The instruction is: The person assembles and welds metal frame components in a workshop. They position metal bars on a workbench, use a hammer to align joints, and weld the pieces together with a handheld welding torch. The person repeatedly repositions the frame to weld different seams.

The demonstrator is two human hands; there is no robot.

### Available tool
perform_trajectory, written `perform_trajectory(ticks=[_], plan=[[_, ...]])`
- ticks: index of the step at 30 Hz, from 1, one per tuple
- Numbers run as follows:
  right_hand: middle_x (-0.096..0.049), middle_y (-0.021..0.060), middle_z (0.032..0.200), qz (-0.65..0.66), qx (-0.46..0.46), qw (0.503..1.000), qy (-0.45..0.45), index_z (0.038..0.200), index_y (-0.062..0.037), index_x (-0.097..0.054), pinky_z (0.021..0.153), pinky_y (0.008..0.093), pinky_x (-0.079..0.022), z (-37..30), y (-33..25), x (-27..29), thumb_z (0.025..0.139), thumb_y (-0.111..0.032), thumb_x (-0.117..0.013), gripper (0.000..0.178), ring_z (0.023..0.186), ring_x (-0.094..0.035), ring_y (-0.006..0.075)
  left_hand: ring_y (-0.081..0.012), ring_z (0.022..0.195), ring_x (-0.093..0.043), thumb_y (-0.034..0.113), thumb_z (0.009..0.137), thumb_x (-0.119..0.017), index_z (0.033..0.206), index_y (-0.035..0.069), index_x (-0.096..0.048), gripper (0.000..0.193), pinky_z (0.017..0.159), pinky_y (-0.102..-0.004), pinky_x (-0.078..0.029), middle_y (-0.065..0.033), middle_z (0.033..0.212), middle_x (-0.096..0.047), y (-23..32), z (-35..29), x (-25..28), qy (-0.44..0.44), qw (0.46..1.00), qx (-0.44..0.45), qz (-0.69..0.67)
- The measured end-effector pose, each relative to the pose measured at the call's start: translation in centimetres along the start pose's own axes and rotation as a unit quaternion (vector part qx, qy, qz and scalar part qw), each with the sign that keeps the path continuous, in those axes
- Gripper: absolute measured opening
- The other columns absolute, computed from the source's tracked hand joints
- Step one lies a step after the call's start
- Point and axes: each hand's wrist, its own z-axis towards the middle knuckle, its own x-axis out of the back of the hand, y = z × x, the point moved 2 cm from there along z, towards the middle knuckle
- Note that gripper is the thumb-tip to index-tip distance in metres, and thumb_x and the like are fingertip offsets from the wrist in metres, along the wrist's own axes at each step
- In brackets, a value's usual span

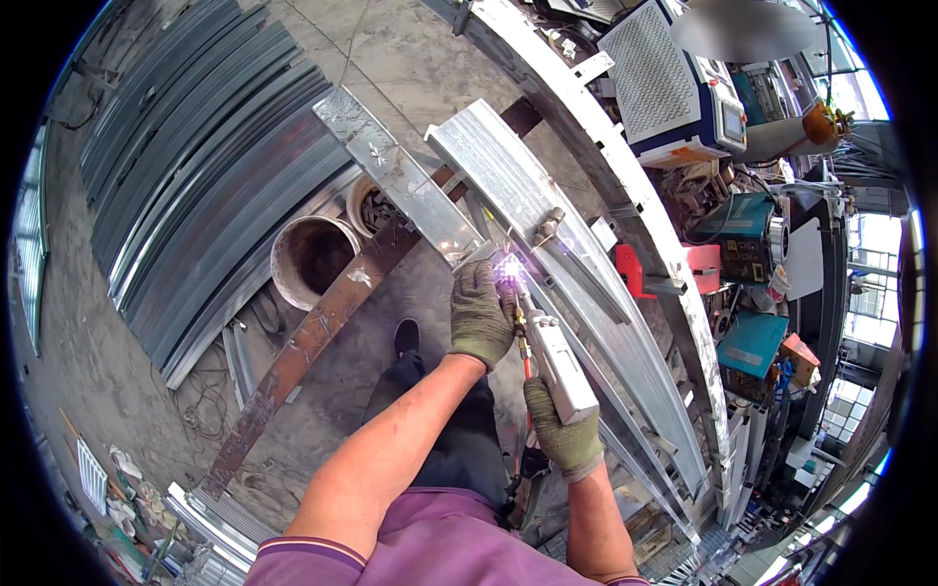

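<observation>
My right hand [567, 427], in a green-grey work glove, is wrapped round the rear of a white handheld welding gun [564, 371]. A bright violet-white welding spark [509, 268] glows at the gun's tip. My left hand [482, 314], gloved alike, is curled just left of the tip, its fingertips at the end of a wide galvanized steel profile [391, 166]; what its fingers grip is hidden. The spark sits where that profile's end meets long galvanized steel channels [606, 332] on the right. A small brownish lump [548, 225] lies on them.
A rusty steel beam [322, 337] crosses beneath the work. Two buckets stand by it, the nearer a dirty white bucket [315, 262]. Stacked galvanized profiles [215, 176] lie at left. A long white-topped beam [625, 156] runs at right, with teal machines [747, 234] beyond.
</observation>
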Motion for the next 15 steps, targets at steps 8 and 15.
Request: perform_trajectory(ticks=[8, 15], plan=[[-0.07, 0.0051, 0.094, -0.002, 0.024, 0.999, 0.033, 0.121, -0.001, -0.07, 0.071, 0.0351, -0.055, -2.0, -2.0, 1.2, 0.102, -0.014, -0.075, 0.023, 0.079, -0.066, 0.0181, -0.0519, 0.127, -0.053, 0.024, 0.095, -0.066, 0.141, -0.007, -0.049, 0.058, 0.113, -0.0591, -0.042, -0.0331, 0.136, -0.054, -0.2, -0.2, -0.1, 0.006, 1.0, -0.007, -0.013], [-0.076, 0.0132, 0.087, 0.002, 0.018, 0.996, 0.083, 0.106, -0.0034, -0.076, 0.071, 0.039, -0.06, -2.5, -0.8, 3.3, 0.093, -0.012, -0.082, 0.016, 0.075, -0.075, 0.03, -0.0515, 0.127, -0.053, 0.023, 0.096, -0.068, 0.144, -0.007, -0.048, 0.06, 0.113, -0.0587, -0.042, -0.0317, 0.137, -0.054, 0.1, -0.4, -0.1, 0.021, 1.0, -0.015, -0.006]])
